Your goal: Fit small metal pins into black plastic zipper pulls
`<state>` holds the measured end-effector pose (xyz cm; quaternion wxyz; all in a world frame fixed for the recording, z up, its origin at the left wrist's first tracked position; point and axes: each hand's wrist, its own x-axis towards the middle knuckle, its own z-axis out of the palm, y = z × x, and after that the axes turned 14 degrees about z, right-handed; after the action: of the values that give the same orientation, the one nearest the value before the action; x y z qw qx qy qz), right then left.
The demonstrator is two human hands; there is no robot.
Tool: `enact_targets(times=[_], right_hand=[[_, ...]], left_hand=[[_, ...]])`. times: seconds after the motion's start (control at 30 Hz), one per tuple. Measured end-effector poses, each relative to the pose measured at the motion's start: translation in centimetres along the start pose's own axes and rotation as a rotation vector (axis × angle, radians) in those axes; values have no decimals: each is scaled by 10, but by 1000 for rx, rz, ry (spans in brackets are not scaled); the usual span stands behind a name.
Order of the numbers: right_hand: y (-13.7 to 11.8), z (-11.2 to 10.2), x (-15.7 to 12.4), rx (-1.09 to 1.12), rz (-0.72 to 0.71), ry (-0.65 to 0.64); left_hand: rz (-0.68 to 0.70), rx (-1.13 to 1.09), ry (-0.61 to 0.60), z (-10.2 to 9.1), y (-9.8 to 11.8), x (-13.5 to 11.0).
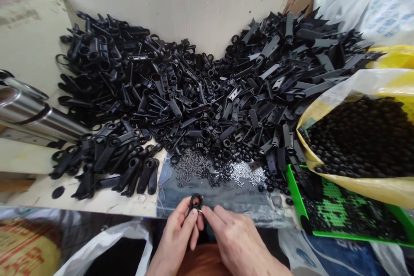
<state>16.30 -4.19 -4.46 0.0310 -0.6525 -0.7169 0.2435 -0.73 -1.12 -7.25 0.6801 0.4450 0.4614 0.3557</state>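
My left hand (181,226) is closed around a black plastic part with a ring-shaped end (196,201), held above the front edge of the worktable. Close against its right side, my right hand (234,228) has thumb and forefinger pinched together. A small silvery pin (200,211) shows at those fingertips, touching or nearly touching the ring part. Beyond the hands, a dark mat (220,200) carries a heap of small grey screws or springs (192,166) and a heap of shiny metal pins (247,173). My palms hide the lower end of the black part.
Black plastic parts (155,82) pile against the back board (194,8). Flat black pieces (147,174) lie front left beside a metal cylinder (54,116). At right are a yellow-white sack (359,138) of black beads and a green tray (302,207). An open white bag (139,233) hangs below.
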Motion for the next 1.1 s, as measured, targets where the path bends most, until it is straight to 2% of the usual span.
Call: enact_targets(times=[0.37,0.5,0.6,0.83,1.1], right_hand=[[1,5,0,-126,-10,42],[0,7,-1,-169,-14,74],[-2,8,-1,-232,-43,144],[-7,9,-2,-253,-83,269],[-23,3,-8,-365,-91,298]], left_hand=[[-3,-9,-16,2,4,0],[-33,22,42,8,0,5],[-49,86,109,12,-3,8],[18,141,59,7,-5,5],[134,249,143,7,-11,6]])
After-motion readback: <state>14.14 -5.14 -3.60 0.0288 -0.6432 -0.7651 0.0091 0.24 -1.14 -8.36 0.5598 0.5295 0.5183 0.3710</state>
